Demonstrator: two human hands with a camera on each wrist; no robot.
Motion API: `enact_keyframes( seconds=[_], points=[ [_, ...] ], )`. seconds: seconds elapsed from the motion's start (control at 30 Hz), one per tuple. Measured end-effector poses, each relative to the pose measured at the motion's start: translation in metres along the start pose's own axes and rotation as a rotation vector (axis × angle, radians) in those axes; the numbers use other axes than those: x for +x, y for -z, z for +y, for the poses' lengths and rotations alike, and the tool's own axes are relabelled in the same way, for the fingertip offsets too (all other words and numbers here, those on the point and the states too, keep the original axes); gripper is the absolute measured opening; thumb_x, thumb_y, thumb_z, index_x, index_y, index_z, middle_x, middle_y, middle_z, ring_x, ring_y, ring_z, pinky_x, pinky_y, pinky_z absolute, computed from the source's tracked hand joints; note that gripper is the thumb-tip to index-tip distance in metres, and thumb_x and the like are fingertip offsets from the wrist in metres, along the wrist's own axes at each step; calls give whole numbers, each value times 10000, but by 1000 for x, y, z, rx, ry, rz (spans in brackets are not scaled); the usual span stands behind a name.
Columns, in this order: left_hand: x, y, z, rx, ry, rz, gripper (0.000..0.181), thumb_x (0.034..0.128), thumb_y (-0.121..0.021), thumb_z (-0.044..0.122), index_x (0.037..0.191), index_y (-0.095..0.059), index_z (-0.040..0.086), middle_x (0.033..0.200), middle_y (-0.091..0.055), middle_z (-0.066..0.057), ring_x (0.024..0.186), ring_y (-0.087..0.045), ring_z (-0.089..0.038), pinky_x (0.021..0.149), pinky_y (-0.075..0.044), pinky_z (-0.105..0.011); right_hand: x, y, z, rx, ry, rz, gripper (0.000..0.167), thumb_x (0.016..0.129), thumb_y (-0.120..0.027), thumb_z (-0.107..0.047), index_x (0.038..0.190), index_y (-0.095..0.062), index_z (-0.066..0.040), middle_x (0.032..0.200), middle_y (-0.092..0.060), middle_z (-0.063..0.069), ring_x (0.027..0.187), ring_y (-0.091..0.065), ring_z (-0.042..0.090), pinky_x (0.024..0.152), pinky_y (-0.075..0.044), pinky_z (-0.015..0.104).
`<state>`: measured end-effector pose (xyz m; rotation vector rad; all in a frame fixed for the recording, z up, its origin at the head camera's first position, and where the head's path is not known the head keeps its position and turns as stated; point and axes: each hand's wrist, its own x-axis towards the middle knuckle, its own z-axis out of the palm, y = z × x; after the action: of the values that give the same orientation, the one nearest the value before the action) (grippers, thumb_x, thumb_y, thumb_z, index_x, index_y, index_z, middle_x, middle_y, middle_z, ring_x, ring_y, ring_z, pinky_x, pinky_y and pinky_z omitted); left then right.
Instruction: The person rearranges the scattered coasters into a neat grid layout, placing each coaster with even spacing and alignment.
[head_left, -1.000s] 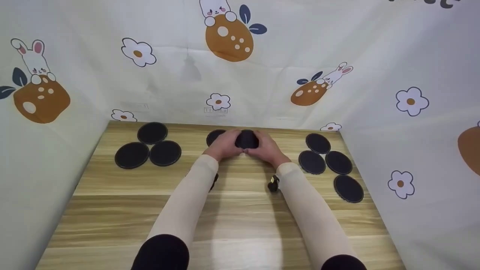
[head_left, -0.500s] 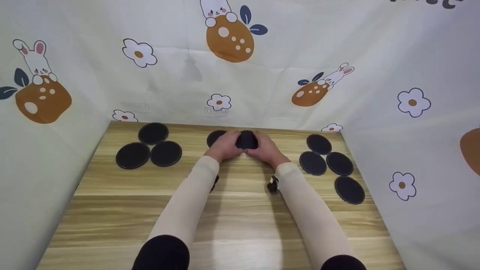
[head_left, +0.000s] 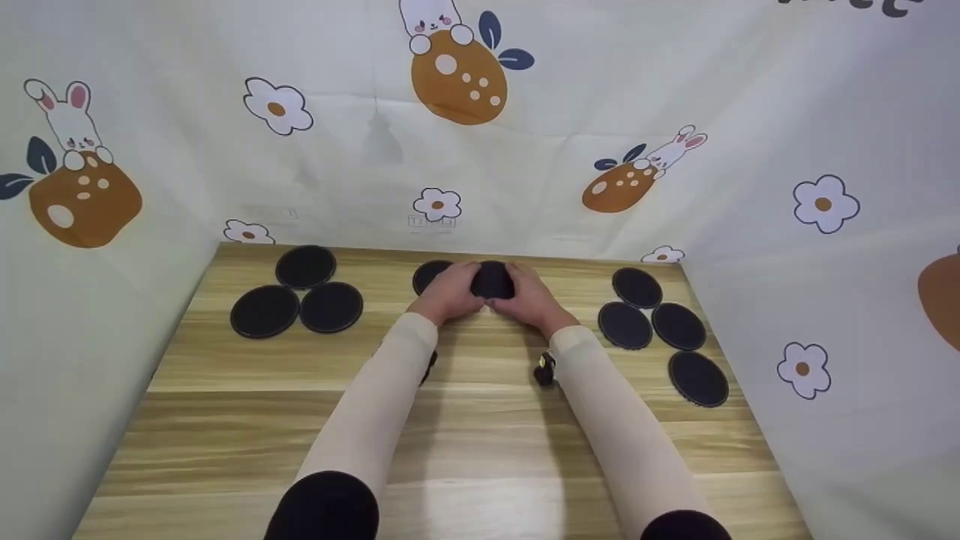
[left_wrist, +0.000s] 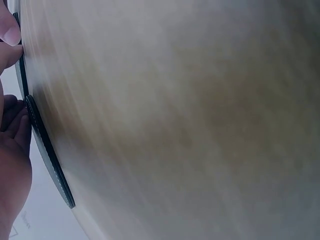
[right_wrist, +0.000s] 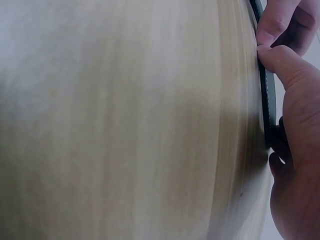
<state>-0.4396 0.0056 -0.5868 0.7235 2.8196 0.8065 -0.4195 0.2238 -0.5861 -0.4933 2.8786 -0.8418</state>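
Observation:
Near the back of the table, my left hand (head_left: 452, 292) and right hand (head_left: 531, 298) grip a black round coaster (head_left: 493, 280) from both sides. Both thumbs meet at its near rim, and the fingers go round its sides. The right wrist view shows this coaster (right_wrist: 268, 100) lying flat on the wood, with the right thumb against its edge. Another black coaster (head_left: 427, 275) lies just left, partly covered by the left hand. In the left wrist view, that neighbouring coaster (left_wrist: 50, 155) touches or nearly touches the held one.
Three black coasters (head_left: 331, 307) lie clustered at the back left of the wooden table (head_left: 247, 420). Several more coasters (head_left: 679, 326) lie at the right, one nearer me. A printed cloth (head_left: 510, 180) stands up along the back and both sides.
The held coaster and both hands have barely moved, at most a very slight shift left. The other coasters lie where they were.

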Motion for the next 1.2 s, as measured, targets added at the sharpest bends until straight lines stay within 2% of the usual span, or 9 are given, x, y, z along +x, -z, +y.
enact_keyframes(
  seconds=[0.1, 0.27, 0.4, 0.57, 0.8, 1.03, 1.2],
  points=[
    [-5, 5, 9, 9, 20, -16, 754, 969, -813, 280, 1595, -524, -24, 1590, -569, -222, 1506, -506, -388, 1270, -390, -501, -1, 1, 0, -13, -3, 3, 954, 996, -800, -433, 1691, -356, 46, 1731, -366, 267, 1618, -339, 392, 1320, -303, 465],
    [-7, 6, 14, 32, 38, -14, 775, 982, -817, 281, 1624, -492, -7, 1610, -552, -211, 1519, -495, -371, 1276, -384, -477, -3, 2, 1, -7, -3, 6, 966, 992, -813, -439, 1690, -356, 48, 1735, -362, 271, 1624, -330, 401, 1328, -288, 477],
    [-8, 6, 18, 35, 26, -5, 786, 988, -815, 288, 1634, -477, -6, 1619, -541, -214, 1526, -484, -373, 1280, -376, -479, -6, 5, 3, 3, 7, 14, 998, 985, -822, -455, 1695, -338, 53, 1736, -355, 278, 1625, -323, 405, 1329, -282, 483],
    [-12, 6, 23, 16, -2, -1, 777, 1006, -806, 318, 1639, -478, 8, 1648, -514, -194, 1542, -469, -362, 1284, -371, -483, -16, 13, 6, 27, 48, 52, 968, 974, -844, -448, 1677, -393, 43, 1707, -410, 263, 1602, -361, 402, 1312, -313, 504],
    [-24, 6, 37, -16, -73, 16, 748, 1001, -798, 273, 1632, -494, 10, 1665, -500, -182, 1551, -464, -355, 1291, -364, -469, -43, 22, 11, 64, 69, 81, 886, 998, -829, -398, 1651, -430, 50, 1675, -450, 259, 1587, -380, 406, 1311, -312, 517],
    [-44, 0, 52, -26, -151, 6, 721, 995, -782, 267, 1616, -514, 17, 1672, -496, -165, 1579, -429, -319, 1303, -344, -436, -81, 27, 10, 67, 136, 63, 827, 1015, -816, -358, 1625, -450, 64, 1652, -464, 278, 1569, -395, 430, 1310, -308, 541],
    [-58, -6, 63, -32, -214, -1, 720, 979, -801, 260, 1596, -530, 4, 1630, -538, -168, 1553, -461, -323, 1299, -351, -442, -105, 30, 10, 59, 137, 56, 808, 1020, -819, -368, 1638, -464, 13, 1660, -472, 235, 1570, -406, 400, 1314, -308, 526]
  ],
)
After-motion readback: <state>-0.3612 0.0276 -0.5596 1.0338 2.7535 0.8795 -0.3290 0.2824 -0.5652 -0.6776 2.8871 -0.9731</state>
